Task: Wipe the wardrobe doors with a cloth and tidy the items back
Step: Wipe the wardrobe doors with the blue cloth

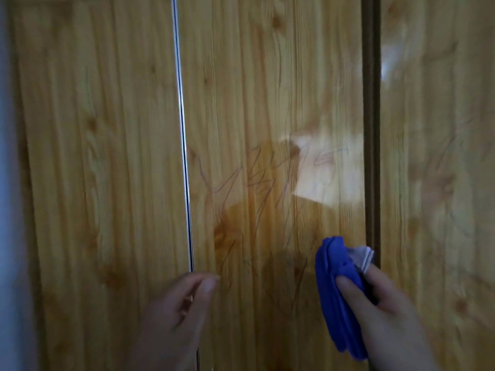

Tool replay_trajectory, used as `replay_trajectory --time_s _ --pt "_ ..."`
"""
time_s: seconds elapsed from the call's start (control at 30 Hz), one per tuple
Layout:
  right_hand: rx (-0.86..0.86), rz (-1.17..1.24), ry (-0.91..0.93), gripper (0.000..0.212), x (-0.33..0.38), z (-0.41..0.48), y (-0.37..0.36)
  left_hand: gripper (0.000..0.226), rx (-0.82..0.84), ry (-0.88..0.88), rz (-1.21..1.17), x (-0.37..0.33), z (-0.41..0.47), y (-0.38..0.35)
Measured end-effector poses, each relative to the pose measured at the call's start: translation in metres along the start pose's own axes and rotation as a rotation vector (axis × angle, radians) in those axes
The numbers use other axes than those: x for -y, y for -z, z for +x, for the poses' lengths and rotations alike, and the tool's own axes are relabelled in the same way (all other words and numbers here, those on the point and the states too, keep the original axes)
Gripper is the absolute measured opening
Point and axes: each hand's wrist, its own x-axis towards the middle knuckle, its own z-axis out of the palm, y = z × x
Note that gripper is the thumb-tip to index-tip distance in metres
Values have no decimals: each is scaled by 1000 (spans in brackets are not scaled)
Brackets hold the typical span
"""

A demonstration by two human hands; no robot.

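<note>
Blue and folded into a thick pad, the cloth is held up in front of the middle wardrobe door, well to the right of the metal strip that runs down the door's left edge. The right hand grips it. The thumb lies across the near face, and the other fingers are curled round the far side, so the pad sits clamped between them with its folded edges standing upright. A small white corner sticks out at the top of the cloth, just above the fingers. Blur hides whether the cloth touches the wood.

The left hand is low on the strip and overlaps its lower end. Its fingers are loosely bent and the thumb points up, and it holds nothing. Whether it touches the strip cannot be told.

To the right of the strip, thin reddish scribble marks cross the varnished pine pattern. Further right is a bright reflected patch. Beyond that is the dark vertical gap between this door and the next.
</note>
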Motion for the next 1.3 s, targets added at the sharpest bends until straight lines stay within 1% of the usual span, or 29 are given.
replay_trajectory --time_s 0.03,0.07,0.13,0.23,0.3,0.37,0.5,0.63,0.7,0.73,0.77,0.8,0.87,0.9,0.93,0.97,1.03,1.17,1.23,1.3 --pt "18 -4 53 54 13 9 1 32 -29 -50 14 -7 10 3" --pt "30 -19 103 55 25 17 1 35 -25 -96 25 -16 22 8" --pt "45 -39 190 52 50 33 2 34 -70 -198 88 -34 46 17" --pt "40 -59 280 41 84 50 2 32 -174 -316 167 -56 75 32" --pt "11 -73 335 30 100 60 2 31 -244 -361 164 -69 92 43" --pt "-31 -79 387 21 110 69 2 29 -281 -397 158 -77 107 54" --pt "-89 -75 430 23 116 88 -1 28 -347 -424 186 -77 126 66" --pt "-89 -78 451 29 116 104 -14 23 -335 -429 214 -63 147 63" --pt "-68 -149 485 23 117 113 -22 23 -323 -438 234 -53 160 58" --pt "-58 -196 507 19 119 119 -28 27 -307 -442 240 -47 167 55" --pt "-49 -231 528 17 121 124 -35 36 -286 -450 265 -39 173 50" --pt "-34 -254 549 17 123 129 -43 51 -257 -456 320 -31 178 45" --pt "7 -324 602 19 129 136 -64 88 -195 -451 494 -12 187 35" --pt "19 -377 638 20 132 139 -76 101 -173 -444 591 -3 191 29" --pt "24 -438 678 21 133 141 -89 108 -160 -444 673 5 195 25" --pt "26 -504 722 21 133 143 -101 109 -161 -456 736 12 197 20" --pt "19 -611 826 21 132 144 -127 100 -182 -495 810 21 202 16" --pt "-11 -791 1052 19 131 148 -171 67 -225 -553 783 33 209 13" --pt "-37 -894 1128 17 131 154 -187 62 -248 -579 767 37 210 11" --pt "-49 -976 1181 19 128 163 -199 61 -263 -597 757 39 211 11"
